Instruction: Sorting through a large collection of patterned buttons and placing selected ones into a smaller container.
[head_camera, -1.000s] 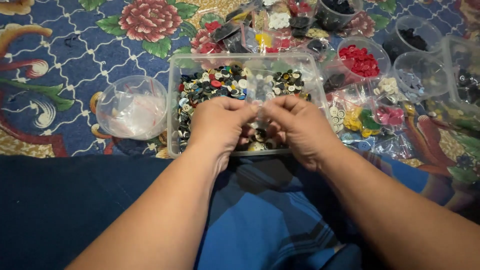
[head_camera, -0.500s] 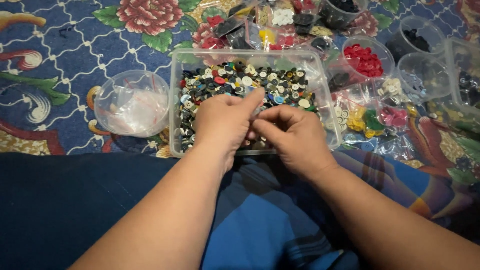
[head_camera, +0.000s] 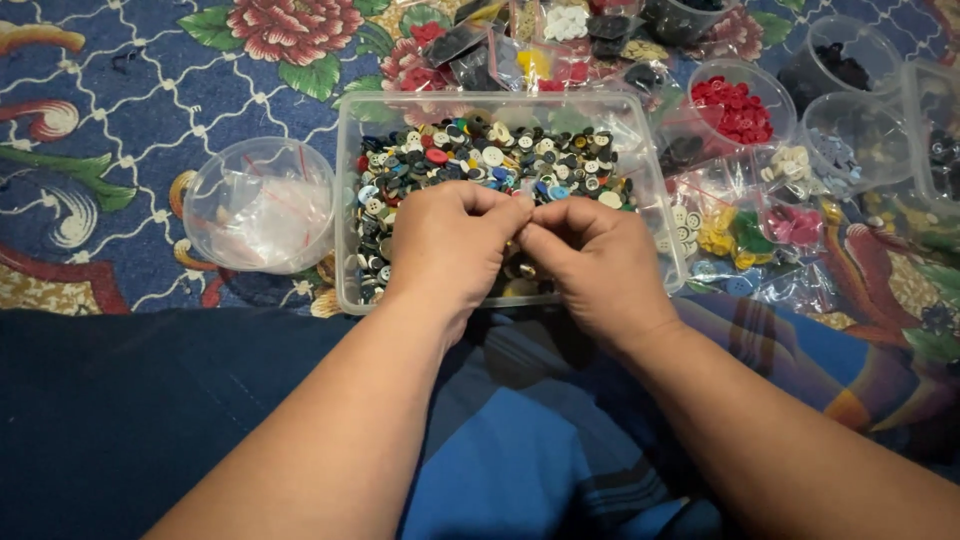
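Our left hand (head_camera: 452, 243) and right hand (head_camera: 597, 262) met fingertip to fingertip, pinched shut on something too small to make out, directly above the clear plastic tub (head_camera: 352, 210). Beneath and beyond them lay its mixed buttons (head_camera: 470, 158): black, white, blue, red. Left of our left hand sat a clear round bowl (head_camera: 260, 205).
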